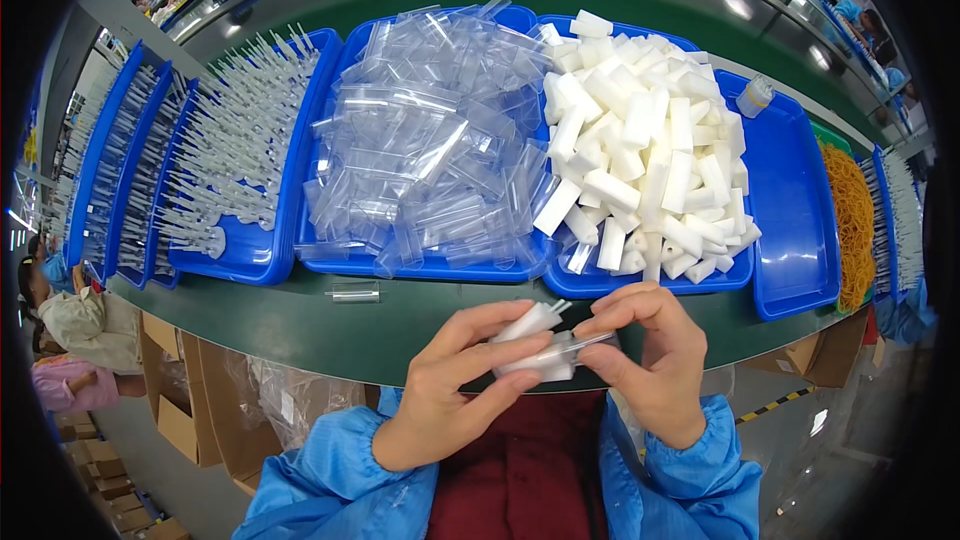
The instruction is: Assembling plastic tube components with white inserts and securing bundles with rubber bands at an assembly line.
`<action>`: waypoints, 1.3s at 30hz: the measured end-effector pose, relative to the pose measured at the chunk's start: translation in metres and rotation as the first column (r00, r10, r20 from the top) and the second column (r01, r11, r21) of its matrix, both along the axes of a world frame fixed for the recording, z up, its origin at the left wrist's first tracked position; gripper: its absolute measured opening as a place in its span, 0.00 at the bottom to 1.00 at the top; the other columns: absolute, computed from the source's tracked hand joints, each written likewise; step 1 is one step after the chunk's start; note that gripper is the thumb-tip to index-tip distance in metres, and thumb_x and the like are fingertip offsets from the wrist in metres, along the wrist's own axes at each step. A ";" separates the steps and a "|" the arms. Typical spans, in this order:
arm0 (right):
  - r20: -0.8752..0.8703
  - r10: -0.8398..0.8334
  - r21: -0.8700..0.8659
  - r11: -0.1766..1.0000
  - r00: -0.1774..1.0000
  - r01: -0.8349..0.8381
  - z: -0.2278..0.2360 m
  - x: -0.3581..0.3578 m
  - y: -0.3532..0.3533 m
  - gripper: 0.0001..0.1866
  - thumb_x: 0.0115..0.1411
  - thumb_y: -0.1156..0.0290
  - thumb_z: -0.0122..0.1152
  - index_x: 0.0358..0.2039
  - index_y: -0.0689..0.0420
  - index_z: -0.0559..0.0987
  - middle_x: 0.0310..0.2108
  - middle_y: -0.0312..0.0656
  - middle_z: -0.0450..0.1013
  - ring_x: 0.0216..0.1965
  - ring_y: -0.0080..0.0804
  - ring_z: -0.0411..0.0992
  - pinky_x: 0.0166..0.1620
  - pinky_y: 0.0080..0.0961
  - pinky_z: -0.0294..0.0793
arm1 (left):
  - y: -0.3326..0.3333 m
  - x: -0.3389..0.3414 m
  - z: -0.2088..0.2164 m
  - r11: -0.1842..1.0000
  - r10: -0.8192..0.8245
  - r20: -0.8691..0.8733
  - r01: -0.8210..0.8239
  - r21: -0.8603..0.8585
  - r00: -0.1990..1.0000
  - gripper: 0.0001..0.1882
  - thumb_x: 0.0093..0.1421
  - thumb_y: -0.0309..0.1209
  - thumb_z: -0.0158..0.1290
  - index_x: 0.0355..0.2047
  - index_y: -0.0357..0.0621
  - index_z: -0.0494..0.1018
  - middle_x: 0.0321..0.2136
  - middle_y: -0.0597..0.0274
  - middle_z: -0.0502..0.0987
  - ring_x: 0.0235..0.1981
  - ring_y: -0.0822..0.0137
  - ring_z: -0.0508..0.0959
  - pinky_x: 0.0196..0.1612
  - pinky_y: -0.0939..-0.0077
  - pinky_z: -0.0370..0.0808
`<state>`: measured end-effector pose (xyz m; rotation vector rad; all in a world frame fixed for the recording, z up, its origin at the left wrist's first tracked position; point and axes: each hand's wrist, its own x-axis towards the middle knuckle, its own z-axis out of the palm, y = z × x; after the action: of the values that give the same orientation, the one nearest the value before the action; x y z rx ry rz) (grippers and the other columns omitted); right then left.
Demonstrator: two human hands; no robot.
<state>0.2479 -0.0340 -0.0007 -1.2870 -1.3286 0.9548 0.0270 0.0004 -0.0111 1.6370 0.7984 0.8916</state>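
My left hand (455,365) is closed around two white foam pieces (530,324). Thin pale rods stick out of the upper one's end. Between my hands lies a clear plastic sleeve (574,348), overlapping the lower foam piece; how far one sits inside the other I cannot tell. Thumb and fingers of my right hand (655,345) pinch the sleeve's right end. Just beyond my hands stands a blue tray (590,287) heaped with white foam blocks (640,130). To its left, another blue tray (425,268) is piled with clear plastic sleeves (420,140).
A single clear tube (354,292) lies on the green table (300,315). Several blue trays of thin white-stemmed parts (240,140) stand at the left. At the right are a blue tray (795,230) holding a small clear jar (755,96) and a heap of orange bands (848,225). Cardboard boxes (205,400) stand below.
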 end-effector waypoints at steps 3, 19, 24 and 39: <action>-0.183 -0.074 -0.085 0.995 0.980 0.059 0.004 0.003 -0.001 0.23 0.54 0.81 0.73 0.46 0.62 0.70 0.36 0.44 0.80 0.40 0.27 0.78 0.48 0.24 0.74 | 0.000 -0.008 -0.002 0.976 -0.060 0.233 0.106 -0.190 0.971 0.21 0.60 0.17 0.60 0.54 0.35 0.75 0.59 0.49 0.65 0.57 0.53 0.76 0.57 0.63 0.79; 0.098 0.157 0.094 0.982 0.983 -0.166 0.005 -0.003 -0.004 0.20 0.47 0.72 0.80 0.40 0.55 0.80 0.40 0.36 0.80 0.55 0.36 0.71 0.55 0.32 0.68 | 0.007 -0.029 -0.003 0.965 -0.261 0.124 0.260 0.023 0.957 0.28 0.57 0.20 0.63 0.59 0.38 0.69 0.60 0.44 0.64 0.62 0.51 0.71 0.62 0.58 0.72; 0.159 0.210 0.134 0.964 0.965 -0.232 0.006 -0.013 0.011 0.22 0.45 0.71 0.80 0.41 0.53 0.82 0.42 0.35 0.79 0.52 0.36 0.72 0.53 0.33 0.66 | 0.004 -0.030 -0.005 0.979 -0.159 0.192 0.180 -0.098 0.968 0.25 0.59 0.19 0.61 0.57 0.39 0.70 0.60 0.47 0.65 0.62 0.54 0.71 0.60 0.63 0.75; 0.372 -0.150 0.330 0.944 0.916 0.021 0.021 -0.002 0.038 0.17 0.56 0.80 0.67 0.47 0.59 0.77 0.46 0.44 0.78 0.48 0.36 0.74 0.52 0.34 0.70 | -0.005 -0.025 -0.014 0.957 0.011 0.284 0.073 -0.280 0.959 0.21 0.62 0.17 0.57 0.55 0.37 0.70 0.60 0.48 0.65 0.59 0.59 0.73 0.57 0.66 0.79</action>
<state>0.2462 0.0045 0.0201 -1.3083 -1.6408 0.3991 0.0018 -0.0048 -0.0247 1.2300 0.6650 0.9152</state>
